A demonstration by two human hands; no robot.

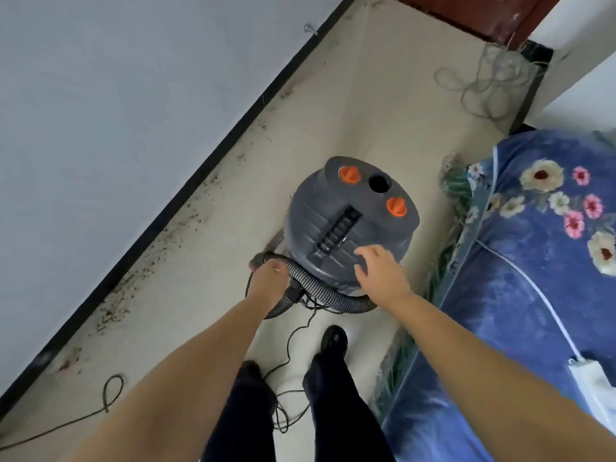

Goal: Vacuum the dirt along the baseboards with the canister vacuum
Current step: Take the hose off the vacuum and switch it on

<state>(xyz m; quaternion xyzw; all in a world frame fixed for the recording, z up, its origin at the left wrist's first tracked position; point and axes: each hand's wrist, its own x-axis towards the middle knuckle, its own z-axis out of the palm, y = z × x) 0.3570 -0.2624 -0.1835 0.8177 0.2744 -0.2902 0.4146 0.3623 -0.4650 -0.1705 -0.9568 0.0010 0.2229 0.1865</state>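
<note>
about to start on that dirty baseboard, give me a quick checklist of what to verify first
1. Hose in hand: ok, the left hand grips the ribbed hose.
2. Vacuum steadied: ok, the right hand rests with spread fingers on the vacuum lid.
3. Dirt located: ok, dirt lies along the black baseboard.
4. Nozzle fitted: cannot tell, the hose end is hidden.
5. Cord clear of feet: not ok, the black cord loops between the shoes.
6. Plugged in and switched on: cannot tell.
</note>
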